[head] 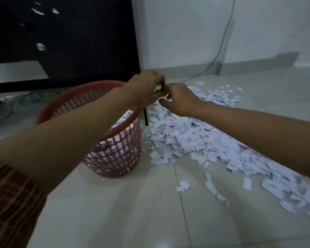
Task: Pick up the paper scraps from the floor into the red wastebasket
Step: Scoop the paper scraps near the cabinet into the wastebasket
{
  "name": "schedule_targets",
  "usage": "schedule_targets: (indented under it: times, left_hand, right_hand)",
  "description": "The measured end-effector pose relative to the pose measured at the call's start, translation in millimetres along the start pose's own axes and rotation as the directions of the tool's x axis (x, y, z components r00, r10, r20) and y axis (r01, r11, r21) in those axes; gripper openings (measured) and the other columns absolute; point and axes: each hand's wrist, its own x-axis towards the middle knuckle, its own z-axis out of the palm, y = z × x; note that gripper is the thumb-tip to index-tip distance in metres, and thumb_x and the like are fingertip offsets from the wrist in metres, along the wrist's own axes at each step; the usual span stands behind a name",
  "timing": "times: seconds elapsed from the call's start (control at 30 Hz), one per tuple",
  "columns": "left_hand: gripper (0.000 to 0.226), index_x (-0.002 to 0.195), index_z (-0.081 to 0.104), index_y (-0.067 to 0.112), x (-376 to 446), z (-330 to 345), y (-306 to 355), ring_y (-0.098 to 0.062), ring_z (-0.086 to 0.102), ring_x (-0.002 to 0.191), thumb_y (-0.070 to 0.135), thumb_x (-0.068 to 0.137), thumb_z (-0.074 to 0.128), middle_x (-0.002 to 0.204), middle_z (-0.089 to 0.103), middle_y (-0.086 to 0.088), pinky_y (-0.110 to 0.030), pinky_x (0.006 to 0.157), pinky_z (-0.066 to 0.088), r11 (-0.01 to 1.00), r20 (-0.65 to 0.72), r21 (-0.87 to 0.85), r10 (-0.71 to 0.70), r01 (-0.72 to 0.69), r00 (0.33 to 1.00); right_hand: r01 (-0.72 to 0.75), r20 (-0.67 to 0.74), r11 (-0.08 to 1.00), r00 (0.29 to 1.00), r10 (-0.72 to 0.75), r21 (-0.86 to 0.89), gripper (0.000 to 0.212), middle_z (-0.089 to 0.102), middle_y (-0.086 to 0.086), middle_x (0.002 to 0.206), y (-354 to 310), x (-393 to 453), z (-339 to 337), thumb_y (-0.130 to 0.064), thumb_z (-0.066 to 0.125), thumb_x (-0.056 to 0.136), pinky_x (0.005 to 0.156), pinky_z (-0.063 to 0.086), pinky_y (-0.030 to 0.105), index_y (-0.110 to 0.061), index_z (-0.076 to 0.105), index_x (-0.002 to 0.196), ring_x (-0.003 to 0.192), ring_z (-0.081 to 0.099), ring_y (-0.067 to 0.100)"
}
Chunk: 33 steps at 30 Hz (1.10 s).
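Observation:
A red mesh wastebasket (115, 158) stands on the floor at centre left, partly filled with white paper. A big pile of white paper scraps (195, 138) spreads over the tiles to its right. My left hand (145, 88) and my right hand (179, 99) meet fingertip to fingertip in the air, just beyond the basket's right rim and above the near end of the pile. Both hands have curled fingers, and small white bits of paper show between them. My left forearm crosses over the basket's opening and hides part of its rim.
A black cabinet (70, 42) stands behind the basket, and a thin black leg (146, 117) comes down by the pile. Green cables (30, 99) lie on the floor at left, and one cable (220, 51) runs up the white wall. A few loose scraps (183, 185) lie on the near tiles.

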Motion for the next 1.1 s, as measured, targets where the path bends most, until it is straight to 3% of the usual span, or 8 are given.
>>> schedule_targets:
  times: [0.27, 0.4, 0.5, 0.63, 0.73, 0.87, 1.0, 1.1]
  left_hand:
    - [0.04, 0.113, 0.057, 0.017, 20.4, 91.0, 86.5, -0.026, 0.052, 0.105, 0.043, 0.086, 0.042, 0.115, 0.054, -0.007, -0.046, 0.091, 0.045, 0.994, 0.211, -0.101, 0.072, -0.051, 0.975]
    - [0.033, 0.119, 0.055, 0.015, 3.0, 152.3, 125.8, -0.029, 0.052, 0.109, 0.026, 0.088, 0.059, 0.12, 0.054, -0.01, -0.049, 0.091, 0.044, 0.965, 0.197, -0.262, 0.043, 0.01, 0.979]
    - [0.042, 0.128, 0.051, 0.016, -30.2, 197.2, 147.2, -0.029, 0.05, 0.115, 0.026, 0.089, 0.062, 0.128, 0.05, -0.008, -0.049, 0.093, 0.044, 0.94, 0.201, -0.337, 0.021, 0.049, 0.979]
    - [0.061, 0.143, 0.039, 0.016, -75.5, 244.5, 159.3, -0.031, 0.036, 0.135, 0.038, 0.09, 0.061, 0.149, 0.035, -0.01, -0.049, 0.104, 0.038, 0.962, 0.318, -0.264, 0.027, 0.061, 0.948]
    - [0.082, 0.152, 0.018, 0.02, -97.6, 267.3, 172.0, -0.03, 0.008, 0.148, 0.058, 0.089, 0.054, 0.162, 0.008, -0.006, -0.05, 0.115, 0.019, 0.97, 0.428, -0.214, -0.014, 0.117, 0.904]
    - [0.11, 0.154, -0.004, 0.023, -106.2, 296.0, 198.3, -0.032, -0.018, 0.146, 0.087, 0.073, 0.033, 0.16, -0.018, -0.003, -0.054, 0.116, -0.002, 0.971, 0.516, -0.154, -0.079, 0.183, 0.853]
    - [0.105, 0.152, -0.017, 0.023, -106.8, 329.0, 233.6, -0.032, -0.032, 0.141, 0.088, 0.072, 0.006, 0.157, -0.03, -0.001, -0.06, 0.112, -0.013, 0.982, 0.533, -0.111, -0.069, 0.151, 0.843]
    - [0.09, 0.151, -0.02, 0.024, -106.6, 343.5, 250.7, -0.033, -0.032, 0.141, 0.078, 0.083, 0.002, 0.157, -0.03, 0.0, -0.058, 0.108, -0.021, 0.982, 0.482, -0.063, -0.124, 0.175, 0.868]
  right_hand:
    - [-0.093, 0.222, 0.992, 0.969, 0.11, -0.085, 0.034, 0.059, 0.008, 0.117, 96.2, -94.9, 0.5, -0.03, 0.06, 0.092, 0.083, 0.039, 0.024, -0.013, 0.06, 0.121, 0.106, 0.056, 0.02]
    - [-0.147, 0.306, 0.986, 0.938, 0.164, -0.077, 0.034, 0.058, 0.013, 0.114, 126.8, -151.2, 20.1, -0.03, 0.061, 0.091, 0.09, 0.045, 0.038, -0.013, 0.058, 0.12, 0.107, 0.055, 0.028]
    - [-0.095, 0.408, 0.982, 0.9, 0.155, -0.164, 0.038, 0.052, 0.012, 0.121, 141.7, -198.6, 34.0, -0.033, 0.059, 0.092, 0.087, 0.044, 0.038, -0.014, 0.053, 0.124, 0.111, 0.051, 0.029]
    - [0.028, 0.556, 0.964, 0.821, 0.129, -0.264, 0.044, 0.042, 0.01, 0.138, 164.3, -252.8, 41.1, -0.037, 0.055, 0.094, 0.095, 0.041, 0.038, -0.014, 0.048, 0.131, 0.12, 0.043, 0.027]
    - [-0.046, 0.546, 0.962, 0.816, 0.19, -0.268, 0.047, 0.037, 0.009, 0.145, 180.0, -287.0, 40.5, -0.04, 0.053, 0.095, 0.101, 0.037, 0.037, -0.015, 0.045, 0.134, 0.128, 0.039, 0.027]
    - [-0.213, 0.449, 0.931, 0.829, 0.333, -0.296, 0.051, 0.03, 0.01, 0.152, 190.0, -323.4, 41.3, -0.043, 0.052, 0.095, 0.105, 0.034, 0.038, -0.016, 0.042, 0.137, 0.138, 0.03, 0.026]
    - [-0.345, 0.317, 0.898, 0.849, 0.423, -0.273, 0.057, 0.028, 0.015, 0.155, 188.0, -349.4, 50.3, -0.044, 0.052, 0.095, 0.109, 0.033, 0.045, -0.012, 0.042, 0.14, 0.143, 0.024, 0.031]
    - [-0.458, 0.241, 0.844, 0.817, 0.524, -0.28, 0.067, 0.021, 0.012, 0.159, 182.1, -362.4, 65.9, -0.058, 0.033, 0.092, 0.115, 0.021, 0.049, -0.016, 0.038, 0.144, 0.148, 0.011, 0.031]
